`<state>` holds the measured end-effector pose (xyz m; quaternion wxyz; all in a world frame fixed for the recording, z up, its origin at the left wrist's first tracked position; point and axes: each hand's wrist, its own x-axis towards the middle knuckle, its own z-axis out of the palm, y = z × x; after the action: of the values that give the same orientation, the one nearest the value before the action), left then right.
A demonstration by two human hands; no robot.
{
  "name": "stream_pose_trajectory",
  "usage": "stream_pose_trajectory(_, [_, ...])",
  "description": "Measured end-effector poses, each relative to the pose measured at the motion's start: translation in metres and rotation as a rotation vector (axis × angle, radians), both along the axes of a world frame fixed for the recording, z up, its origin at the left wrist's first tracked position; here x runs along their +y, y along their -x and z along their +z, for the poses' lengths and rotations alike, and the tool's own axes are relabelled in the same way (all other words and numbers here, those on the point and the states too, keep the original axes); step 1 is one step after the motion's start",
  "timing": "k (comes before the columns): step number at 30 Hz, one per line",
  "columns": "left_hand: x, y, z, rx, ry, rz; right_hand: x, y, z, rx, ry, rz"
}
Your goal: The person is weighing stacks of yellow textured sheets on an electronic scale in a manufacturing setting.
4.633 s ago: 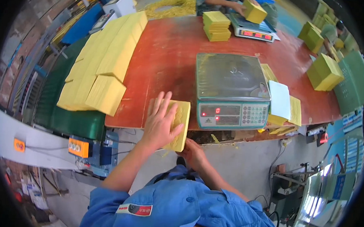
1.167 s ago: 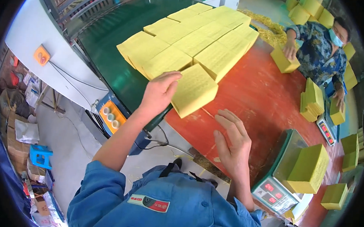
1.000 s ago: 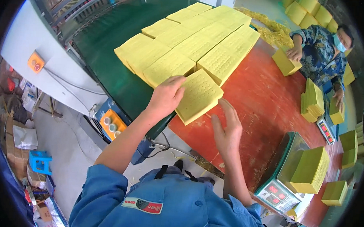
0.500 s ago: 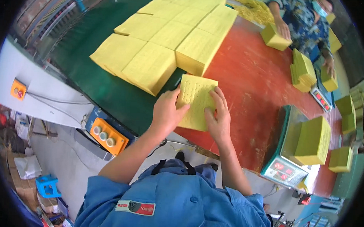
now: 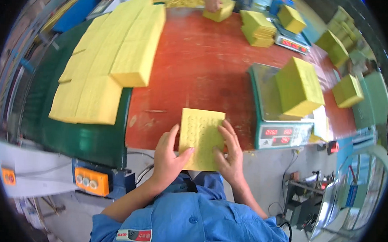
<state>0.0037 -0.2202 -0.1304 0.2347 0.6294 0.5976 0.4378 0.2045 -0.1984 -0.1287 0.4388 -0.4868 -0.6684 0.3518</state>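
Observation:
Between my two hands is a block of yellow paper, its top sheet marked with rows of curved punched cuts. My left hand grips its left side, thumb lying over the top face. On the opposite side, my right hand presses with its fingers along the edge and its thumb near the top face. The block is at the near edge of the red tabletop, partly in front of it. Whether its underside touches the table cannot be seen.
Rows of yellow paper stacks cover part of the green belt at left. A digital scale at right bears a tall yellow stack. Farther back, a co-worker's hand rests on another stack. An orange button box hangs below the belt.
My view has turned to the right. Both hands, still around the paper block, have shifted from beside the belt's stacks to the red table's near edge, closer to the scale.

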Motion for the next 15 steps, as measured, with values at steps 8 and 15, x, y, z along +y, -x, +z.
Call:
stream_pose_trajectory(8, [0.002,-0.008,0.013,-0.593,0.382,-0.13,-0.042,-0.04,-0.037,0.463,0.387,-0.115])
stream_pose_trajectory(15, [-0.015,-0.054,0.018,-0.489,0.457,-0.138,-0.043,-0.065,-0.082,0.772,0.63,-0.223])
